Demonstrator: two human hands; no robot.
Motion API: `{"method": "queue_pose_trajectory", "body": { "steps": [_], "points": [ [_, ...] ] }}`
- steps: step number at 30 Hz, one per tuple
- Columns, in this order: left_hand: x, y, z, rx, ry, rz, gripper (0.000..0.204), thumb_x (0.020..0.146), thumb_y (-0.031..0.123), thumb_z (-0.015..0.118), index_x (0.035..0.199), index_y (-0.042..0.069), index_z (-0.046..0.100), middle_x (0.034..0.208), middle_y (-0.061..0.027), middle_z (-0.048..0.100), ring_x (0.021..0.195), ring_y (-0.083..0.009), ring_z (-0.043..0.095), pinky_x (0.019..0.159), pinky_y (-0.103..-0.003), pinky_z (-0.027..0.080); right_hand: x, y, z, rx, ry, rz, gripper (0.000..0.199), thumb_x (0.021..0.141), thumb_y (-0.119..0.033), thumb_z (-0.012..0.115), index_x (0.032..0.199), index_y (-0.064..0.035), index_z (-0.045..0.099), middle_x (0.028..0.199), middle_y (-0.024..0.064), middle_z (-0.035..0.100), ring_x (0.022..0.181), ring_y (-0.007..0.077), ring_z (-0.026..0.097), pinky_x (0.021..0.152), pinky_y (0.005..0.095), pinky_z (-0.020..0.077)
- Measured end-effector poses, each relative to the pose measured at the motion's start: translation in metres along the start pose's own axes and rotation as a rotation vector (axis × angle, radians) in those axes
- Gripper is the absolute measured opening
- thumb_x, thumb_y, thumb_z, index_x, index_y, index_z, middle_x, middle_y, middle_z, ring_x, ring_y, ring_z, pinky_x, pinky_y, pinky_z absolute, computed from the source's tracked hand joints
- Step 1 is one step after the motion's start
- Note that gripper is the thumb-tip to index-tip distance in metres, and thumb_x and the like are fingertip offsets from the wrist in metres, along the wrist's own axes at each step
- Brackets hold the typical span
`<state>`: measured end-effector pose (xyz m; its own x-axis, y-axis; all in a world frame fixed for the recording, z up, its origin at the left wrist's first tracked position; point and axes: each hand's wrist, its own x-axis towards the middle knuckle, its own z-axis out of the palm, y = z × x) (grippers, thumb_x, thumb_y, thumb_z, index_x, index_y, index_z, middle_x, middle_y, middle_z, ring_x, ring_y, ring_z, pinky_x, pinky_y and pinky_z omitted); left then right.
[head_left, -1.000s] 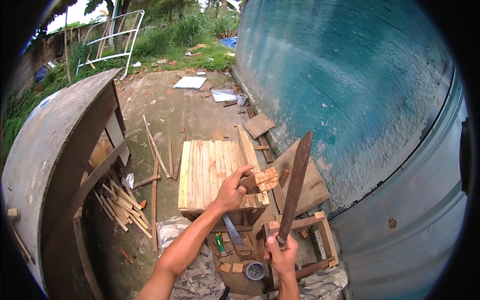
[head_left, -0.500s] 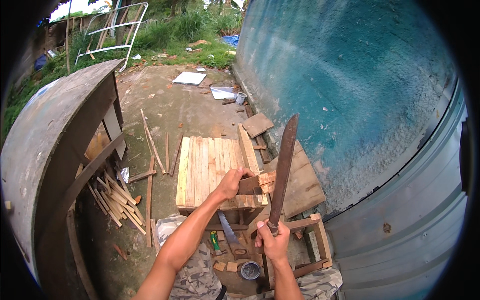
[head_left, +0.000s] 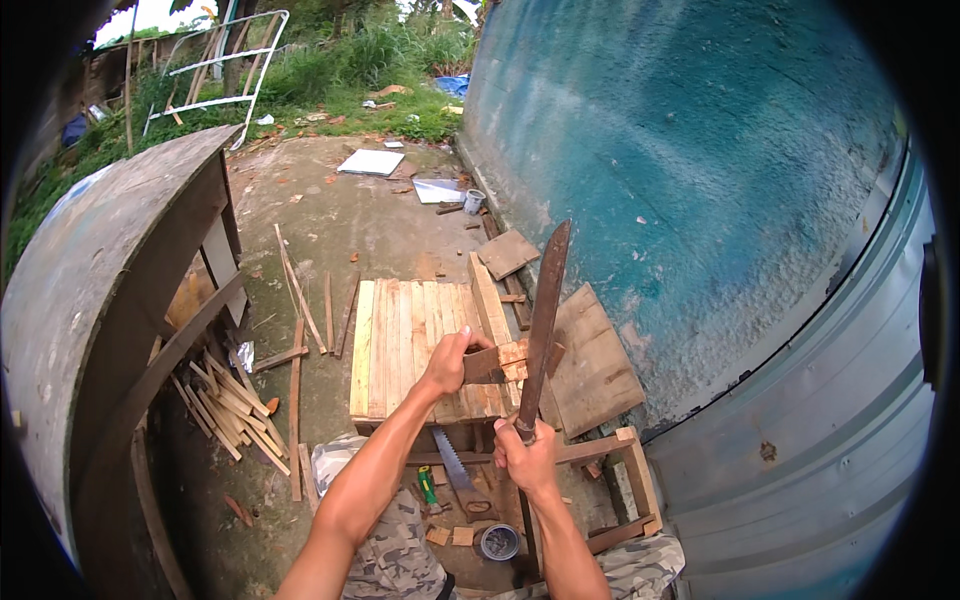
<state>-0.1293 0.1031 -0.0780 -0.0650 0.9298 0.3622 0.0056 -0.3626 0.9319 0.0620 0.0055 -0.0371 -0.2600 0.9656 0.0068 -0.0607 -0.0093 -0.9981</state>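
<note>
Well to the left of the left fingers, thin sticks (head_left: 228, 405) lie piled on the ground (head_left: 265, 480); just left of those fingers spreads a slatted tabletop (head_left: 400, 340). The left hand's (head_left: 448, 366) fingers grasp the left end of a wooden piece (head_left: 482, 367), which juts rightward from them over the tabletop's right side, seemingly gripped by its end for steadiness and to leave the fingers clear of the blade. Below them lies a saw (head_left: 458, 468), perhaps laid there within easy reach. The right hand's (head_left: 527, 458) fingers are clenched around the handle of a machete (head_left: 546, 310), its blade upright above them, likely for control; whether it touches the wood, I cannot tell. Right of these fingers stands a wooden frame (head_left: 640, 482).
</note>
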Motion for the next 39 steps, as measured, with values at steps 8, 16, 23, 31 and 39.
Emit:
{"method": "queue_pose_trajectory", "body": {
  "steps": [8, 16, 23, 31, 39],
  "points": [
    [-0.005, -0.003, -0.015, 0.031, 0.046, 0.049, 0.067, 0.103, 0.043, 0.029, 0.091, -0.008, 0.071, 0.082, -0.0168, 0.072, 0.077, -0.0222, 0.065, 0.078, -0.036, 0.050, -0.001, -0.005, 0.000, 0.404, -0.304, 0.169, 0.020, 0.095, -0.009, 0.060, 0.080, -0.0073, 0.047, 0.058, 0.0028, 0.043, 0.043, 0.0133, 0.044, 0.043, 0.0323, 0.0411],
    [0.000, -0.011, -0.023, -0.040, 0.152, 0.052, 0.064, 0.104, 0.041, 0.030, 0.093, -0.008, 0.070, 0.076, -0.0110, 0.069, 0.068, -0.0187, 0.061, 0.068, -0.034, 0.049, -0.011, -0.016, 0.016, 0.577, -0.239, 0.173, 0.018, 0.096, -0.014, 0.058, 0.082, -0.0084, 0.048, 0.058, 0.0034, 0.044, 0.042, 0.0141, 0.044, 0.043, 0.0336, 0.0427],
    [0.000, -0.018, -0.029, -0.132, 0.216, -0.004, 0.062, 0.105, 0.043, 0.030, 0.083, -0.003, 0.065, 0.067, -0.0035, 0.058, 0.059, -0.0133, 0.048, 0.058, -0.032, 0.040, -0.006, -0.039, 0.004, 0.130, -0.045, -0.115, 0.024, 0.097, -0.012, 0.066, 0.076, -0.0057, 0.055, 0.058, 0.0022, 0.054, 0.048, 0.0107, 0.052, 0.046, 0.0276, 0.0429],
    [-0.003, -0.021, -0.021, -0.187, 0.259, 0.033, 0.051, 0.107, 0.041, 0.037, 0.077, 0.004, 0.056, 0.070, 0.0005, 0.052, 0.066, -0.0111, 0.045, 0.062, -0.032, 0.037, -0.011, -0.014, 0.009, -0.133, -0.154, -0.078, 0.023, 0.097, -0.020, 0.069, 0.082, -0.0029, 0.062, 0.060, -0.0026, 0.056, 0.050, 0.0060, 0.052, 0.048, 0.0249, 0.0400],
    [-0.001, -0.037, -0.024, -0.213, 0.211, 0.051, 0.048, 0.106, 0.040, 0.038, 0.079, 0.004, 0.054, 0.070, 0.0011, 0.049, 0.068, -0.0118, 0.044, 0.065, -0.032, 0.037, -0.009, -0.010, 0.006, -0.111, -0.165, -0.054, 0.022, 0.096, -0.019, 0.069, 0.082, -0.0033, 0.062, 0.060, -0.0028, 0.056, 0.050, 0.0059, 0.052, 0.047, 0.0247, 0.0408]
  ]
}}
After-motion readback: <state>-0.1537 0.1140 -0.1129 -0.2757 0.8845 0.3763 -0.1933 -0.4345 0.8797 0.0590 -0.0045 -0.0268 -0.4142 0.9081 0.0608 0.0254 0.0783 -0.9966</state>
